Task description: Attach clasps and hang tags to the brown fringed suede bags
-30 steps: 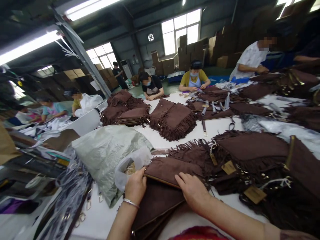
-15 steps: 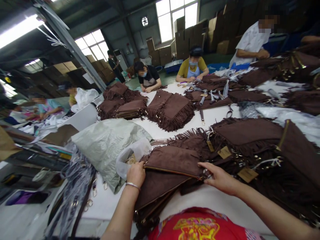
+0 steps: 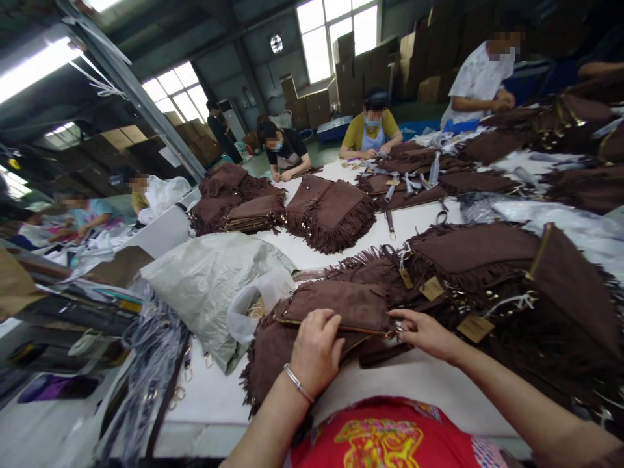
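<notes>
A dark brown suede-like bag (image 3: pixel 336 299) with a brass zipper along its near edge lies in front of me. My left hand (image 3: pixel 316 348) is over the middle of that zipper edge, fingers bent onto the bag and thumb on the near side. At the right end of the zipper, my right hand (image 3: pixel 422 333) pinches the bag's corner beside a small metal ring. Beneath lies another brown bag (image 3: pixel 268 357) with fringe along its left side. What my left fingertips press on is partly hidden.
Tagged fringed bags (image 3: pixel 478 250) are heaped on the right. To the left lie a grey-green plastic sack (image 3: pixel 205 279), a white bag of tags (image 3: pixel 244 312) and wrapped straps (image 3: pixel 146 383). More bag stacks (image 3: pixel 331 211) stand farther back, with co-workers (image 3: pixel 373 133) beyond.
My left hand has left the bag's left corner and moved right to the middle of the zipper. My right hand stays at the right end. The lower bag now lies flatter, its fringe showing.
</notes>
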A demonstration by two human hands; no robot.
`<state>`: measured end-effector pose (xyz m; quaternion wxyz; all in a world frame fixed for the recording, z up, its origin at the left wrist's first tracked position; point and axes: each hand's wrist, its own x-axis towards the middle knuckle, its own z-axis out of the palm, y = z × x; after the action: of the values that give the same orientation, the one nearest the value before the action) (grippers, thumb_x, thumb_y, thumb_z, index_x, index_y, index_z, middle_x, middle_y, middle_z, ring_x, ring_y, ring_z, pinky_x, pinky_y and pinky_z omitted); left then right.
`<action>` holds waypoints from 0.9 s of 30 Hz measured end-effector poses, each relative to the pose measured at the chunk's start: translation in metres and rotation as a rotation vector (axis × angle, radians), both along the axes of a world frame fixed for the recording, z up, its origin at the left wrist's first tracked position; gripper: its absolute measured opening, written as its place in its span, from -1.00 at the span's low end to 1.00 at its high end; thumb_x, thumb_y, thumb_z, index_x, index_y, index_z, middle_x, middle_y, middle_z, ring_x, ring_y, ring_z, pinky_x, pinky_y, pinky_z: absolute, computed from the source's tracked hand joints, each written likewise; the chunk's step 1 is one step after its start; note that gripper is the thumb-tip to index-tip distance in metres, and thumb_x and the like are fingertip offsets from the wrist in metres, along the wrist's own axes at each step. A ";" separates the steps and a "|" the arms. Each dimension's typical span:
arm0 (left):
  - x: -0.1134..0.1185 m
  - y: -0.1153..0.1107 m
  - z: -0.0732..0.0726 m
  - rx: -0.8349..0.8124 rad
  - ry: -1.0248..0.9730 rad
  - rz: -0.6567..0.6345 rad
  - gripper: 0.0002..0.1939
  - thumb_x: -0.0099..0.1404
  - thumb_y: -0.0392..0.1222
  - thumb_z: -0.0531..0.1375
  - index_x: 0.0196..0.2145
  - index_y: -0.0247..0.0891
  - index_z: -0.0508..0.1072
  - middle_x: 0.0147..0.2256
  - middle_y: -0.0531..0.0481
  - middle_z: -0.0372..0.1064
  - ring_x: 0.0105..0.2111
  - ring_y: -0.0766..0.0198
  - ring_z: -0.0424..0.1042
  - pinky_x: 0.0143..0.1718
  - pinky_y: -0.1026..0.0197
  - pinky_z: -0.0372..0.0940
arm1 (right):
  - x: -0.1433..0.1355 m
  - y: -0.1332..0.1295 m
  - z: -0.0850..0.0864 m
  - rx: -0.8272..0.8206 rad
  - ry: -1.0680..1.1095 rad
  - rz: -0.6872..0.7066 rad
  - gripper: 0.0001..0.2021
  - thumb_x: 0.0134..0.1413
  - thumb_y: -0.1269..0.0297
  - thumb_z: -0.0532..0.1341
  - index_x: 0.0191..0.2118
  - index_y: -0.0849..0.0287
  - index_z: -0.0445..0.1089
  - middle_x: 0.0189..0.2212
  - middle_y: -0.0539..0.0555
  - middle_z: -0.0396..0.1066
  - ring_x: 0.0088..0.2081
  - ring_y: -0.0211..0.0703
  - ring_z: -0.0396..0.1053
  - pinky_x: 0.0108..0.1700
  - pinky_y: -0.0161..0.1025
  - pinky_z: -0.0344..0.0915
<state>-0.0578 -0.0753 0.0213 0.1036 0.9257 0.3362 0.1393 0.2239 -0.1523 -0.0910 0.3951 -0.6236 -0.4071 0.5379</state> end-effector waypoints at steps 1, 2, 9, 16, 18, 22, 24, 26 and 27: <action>0.008 -0.010 -0.001 -0.073 -0.015 -0.085 -0.66 0.29 -0.23 0.13 0.03 -0.22 0.39 -0.04 -0.16 0.38 -0.02 0.09 0.35 0.05 0.05 0.28 | -0.002 -0.003 0.005 -0.054 0.107 -0.040 -0.45 -0.15 0.32 0.28 0.05 0.24 0.30 -0.52 -0.08 0.34 -0.50 -0.27 0.31 -0.47 -0.32 0.21; 0.014 -0.018 -0.004 -0.150 -0.022 -0.156 -0.70 0.31 -0.21 0.11 0.00 -0.21 0.41 -0.12 -0.14 0.42 -0.11 0.13 0.40 -0.04 0.10 0.32 | -0.005 -0.006 0.010 -0.104 0.227 -0.080 -0.46 -0.13 0.28 0.29 0.05 0.22 0.29 -0.48 -0.05 0.37 -0.49 -0.25 0.33 -0.48 -0.32 0.23; 0.033 -0.042 -0.039 -0.666 -0.179 0.047 -0.76 0.23 -0.15 0.17 -0.19 -0.27 0.54 -0.27 -0.15 0.52 -0.26 0.13 0.48 -0.19 0.15 0.35 | -0.035 -0.027 0.036 -0.198 0.563 -0.198 -0.57 -0.10 0.29 0.32 -0.04 0.15 0.32 -0.48 -0.08 0.33 -0.49 -0.31 0.33 -0.52 -0.38 0.21; 0.045 -0.028 -0.031 -1.312 -0.563 0.549 -0.68 0.26 -0.07 0.15 -0.14 -0.37 0.43 -0.18 -0.22 0.51 -0.26 0.19 0.52 -0.42 0.30 0.34 | -0.049 -0.032 0.055 -0.035 0.358 0.070 -0.74 0.00 0.18 0.27 -0.22 0.25 0.44 -0.47 -0.03 0.37 -0.47 -0.30 0.26 -0.41 -0.34 0.21; 0.046 -0.023 -0.022 -1.261 -0.669 0.529 -0.65 0.22 -0.03 0.21 -0.15 -0.35 0.42 -0.21 -0.18 0.50 -0.29 0.23 0.51 -0.43 0.33 0.33 | -0.060 -0.032 0.065 0.043 0.275 0.180 -0.74 0.04 0.15 0.26 -0.26 0.26 0.46 -0.45 -0.01 0.38 -0.42 -0.26 0.29 -0.38 -0.33 0.21; 0.043 0.000 -0.006 -1.196 -0.803 0.443 -0.64 0.14 -0.08 0.28 -0.15 -0.33 0.39 -0.34 -0.06 0.47 -0.43 0.32 0.44 -0.47 0.35 0.32 | -0.088 -0.023 0.081 0.134 0.151 0.236 -0.74 0.05 0.11 0.26 -0.31 0.24 0.49 -0.47 0.00 0.40 -0.42 -0.24 0.29 -0.40 -0.34 0.21; 0.040 0.016 -0.005 -1.169 -0.805 0.390 -0.62 0.15 -0.14 0.27 -0.09 -0.33 0.39 -0.42 0.02 0.42 -0.51 0.38 0.38 -0.50 0.36 0.29 | -0.103 -0.015 0.083 0.149 0.155 0.226 -0.71 0.04 0.08 0.27 -0.27 0.23 0.49 -0.44 0.00 0.43 -0.43 -0.25 0.29 -0.43 -0.35 0.21; 0.034 0.032 -0.009 -1.070 -0.769 0.436 -0.61 0.20 -0.17 0.23 -0.03 -0.35 0.38 -0.48 0.05 0.38 -0.56 0.41 0.33 -0.52 0.36 0.27 | -0.118 -0.005 0.080 0.130 0.166 0.213 -0.67 0.04 0.02 0.25 -0.30 0.23 0.47 -0.46 0.00 0.43 -0.48 -0.27 0.29 -0.47 -0.35 0.23; 0.030 0.038 -0.014 -1.008 -0.752 0.497 -0.62 0.23 -0.18 0.20 -0.01 -0.36 0.38 -0.47 0.03 0.39 -0.56 0.40 0.33 -0.51 0.35 0.28 | -0.124 0.001 0.077 0.102 0.172 0.202 -0.64 0.03 -0.03 0.23 -0.34 0.24 0.46 -0.49 0.01 0.43 -0.52 -0.29 0.29 -0.50 -0.35 0.24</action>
<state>-0.0276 -0.0371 0.0077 0.5976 0.5478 0.5039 0.2980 0.0995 -0.1515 -0.0142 0.4034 -0.5102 -0.4593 0.6050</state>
